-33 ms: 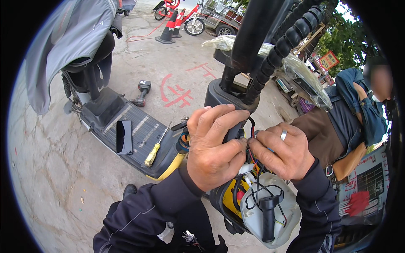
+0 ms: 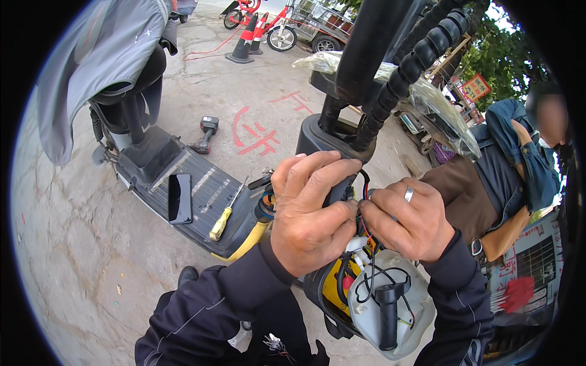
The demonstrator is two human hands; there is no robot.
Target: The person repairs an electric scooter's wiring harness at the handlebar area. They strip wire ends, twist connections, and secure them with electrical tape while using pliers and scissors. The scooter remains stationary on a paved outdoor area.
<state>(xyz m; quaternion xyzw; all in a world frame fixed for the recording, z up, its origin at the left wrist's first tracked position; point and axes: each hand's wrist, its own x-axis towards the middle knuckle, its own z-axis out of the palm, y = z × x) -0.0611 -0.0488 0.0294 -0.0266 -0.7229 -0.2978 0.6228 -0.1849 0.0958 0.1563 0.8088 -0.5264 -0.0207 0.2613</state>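
Both my hands work close together at the front post of an electric scooter, just below its black steering column housing (image 2: 314,137). My left hand (image 2: 314,213) lies against the housing with its fingers bent, thumb and forefinger tips together; what they pinch is hidden. My right hand (image 2: 409,219), with a silver ring, pinches thin wires (image 2: 364,229), some red and some dark, beside the left fingertips. Below hangs a white plastic shell (image 2: 360,311) with a black throttle grip (image 2: 389,317) and loose black cable in it. A yellow and black bag-like container (image 2: 332,283) is beside it.
On the ribbed footboard (image 2: 210,165) lie a dark phone (image 2: 179,198) and a yellow-handled screwdriver (image 2: 221,222). A cordless power tool (image 2: 206,135) rests on the concrete. A grey cover (image 2: 104,67) drapes the seat. A person with folded arms (image 2: 506,165) stands at right; traffic cones (image 2: 244,39) stand behind.
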